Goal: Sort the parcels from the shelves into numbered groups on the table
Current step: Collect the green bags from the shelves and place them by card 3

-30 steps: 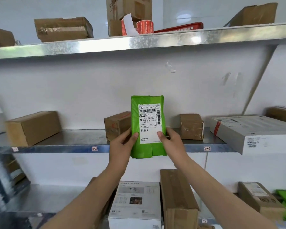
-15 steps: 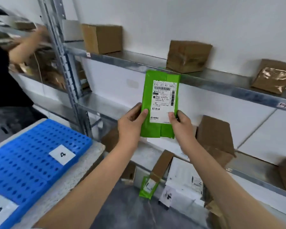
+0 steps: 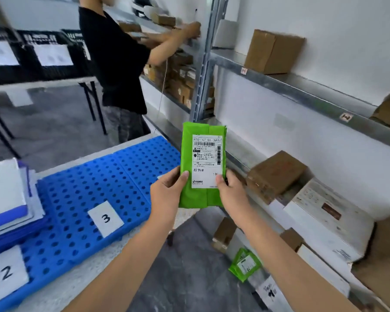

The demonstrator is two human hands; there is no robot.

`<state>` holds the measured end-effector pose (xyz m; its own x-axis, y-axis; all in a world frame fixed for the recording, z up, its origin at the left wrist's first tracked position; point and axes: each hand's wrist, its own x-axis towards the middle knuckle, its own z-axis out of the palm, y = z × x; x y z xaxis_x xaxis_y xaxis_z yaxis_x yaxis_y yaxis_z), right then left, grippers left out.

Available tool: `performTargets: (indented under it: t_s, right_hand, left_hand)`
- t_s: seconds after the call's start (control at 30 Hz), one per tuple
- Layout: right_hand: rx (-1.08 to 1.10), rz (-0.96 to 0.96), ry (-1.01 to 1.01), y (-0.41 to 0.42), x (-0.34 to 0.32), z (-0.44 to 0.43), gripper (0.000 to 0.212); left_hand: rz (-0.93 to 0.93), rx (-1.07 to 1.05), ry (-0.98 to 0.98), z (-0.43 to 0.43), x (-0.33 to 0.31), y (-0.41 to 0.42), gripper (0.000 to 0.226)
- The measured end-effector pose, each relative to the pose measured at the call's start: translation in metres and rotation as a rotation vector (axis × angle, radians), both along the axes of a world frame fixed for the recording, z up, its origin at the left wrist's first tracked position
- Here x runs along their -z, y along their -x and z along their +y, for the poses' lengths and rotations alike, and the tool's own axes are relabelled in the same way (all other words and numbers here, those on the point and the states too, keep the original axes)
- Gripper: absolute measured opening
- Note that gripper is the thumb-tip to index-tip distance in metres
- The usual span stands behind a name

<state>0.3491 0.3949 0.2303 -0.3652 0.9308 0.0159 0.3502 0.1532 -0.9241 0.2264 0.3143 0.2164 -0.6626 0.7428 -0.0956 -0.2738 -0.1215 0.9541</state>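
I hold a green parcel upright in front of me, its white shipping label facing me. My left hand grips its lower left edge and my right hand grips its lower right edge. The parcel hangs over the right end of the blue perforated mat on the table. White number cards lie on the mat: card 3 near the middle and card 2 at the lower left.
Metal shelves on the right carry brown boxes and white boxes. A small green parcel lies low by the floor. A person in a black shirt reaches into the far shelves. A stack of white and blue parcels sits at the left.
The view has swung left from the shelves toward the table. The green parcel, still in both hands, now sits over the mat's right end, and cards 3 and 2 have come into view.
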Motion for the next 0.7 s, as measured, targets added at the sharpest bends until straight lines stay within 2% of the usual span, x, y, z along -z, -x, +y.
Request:
performTargets:
  t_s: [0.07, 0.23, 0.43, 0.7]
  right_hand:
    - [-0.071, -0.012, 0.0, 0.038, 0.01, -0.009, 0.022]
    - [-0.215, -0.093, -0.012, 0.132, 0.028, -0.037, 0.03]
    - [-0.399, -0.142, 0.025, 0.225, 0.049, -0.075, 0.032]
    - [-0.551, -0.175, 0.076, 0.303, 0.072, -0.1, 0.033]
  left_hand:
    - [-0.023, -0.07, 0.01, -0.016, 0.007, 0.034, 0.029]
    - [-0.113, -0.237, 0.047, -0.061, 0.028, 0.107, 0.022]
    - [-0.182, -0.4, 0.11, -0.112, 0.052, 0.183, 0.028]
    - [-0.144, -0.446, 0.2, -0.154, 0.071, 0.257, 0.018]
